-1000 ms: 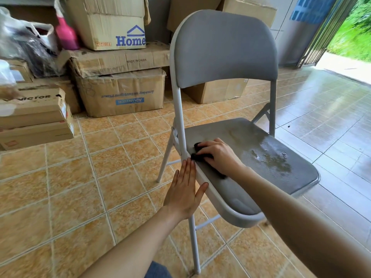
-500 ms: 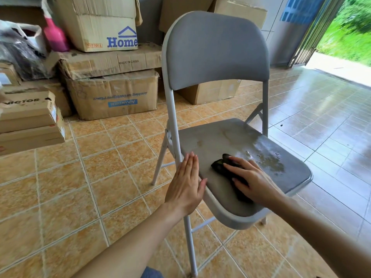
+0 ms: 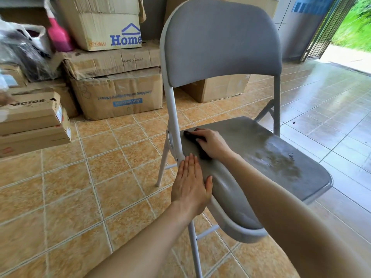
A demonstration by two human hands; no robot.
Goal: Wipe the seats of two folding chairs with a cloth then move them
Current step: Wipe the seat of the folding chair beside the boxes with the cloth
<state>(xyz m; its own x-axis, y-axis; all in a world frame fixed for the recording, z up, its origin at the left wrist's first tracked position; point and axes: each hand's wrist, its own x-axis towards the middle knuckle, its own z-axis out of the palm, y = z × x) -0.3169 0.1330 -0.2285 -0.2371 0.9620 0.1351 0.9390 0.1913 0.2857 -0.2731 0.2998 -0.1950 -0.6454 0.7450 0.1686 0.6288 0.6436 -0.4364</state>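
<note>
One grey folding chair (image 3: 222, 43) stands unfolded on the tiled floor in front of me. Its padded seat (image 3: 261, 157) looks wet and has a worn, flaky patch toward its right side. My right hand (image 3: 213, 144) presses a dark cloth (image 3: 190, 135) flat on the rear left part of the seat, close to the white frame post. My left hand (image 3: 190, 187) lies flat with fingers together against the seat's left edge, holding nothing. Only this one chair is in view.
Stacked cardboard boxes (image 3: 112, 57) line the wall behind and left of the chair, with a pink bottle (image 3: 59, 37) and plastic bags (image 3: 22, 49) on top. Another box (image 3: 216, 89) sits behind the chair. An open sliding door (image 3: 329, 31) at the far right leads outside.
My right hand has slid the cloth from the front middle of the seat back toward its rear left corner. My left hand stays on the seat's left edge.
</note>
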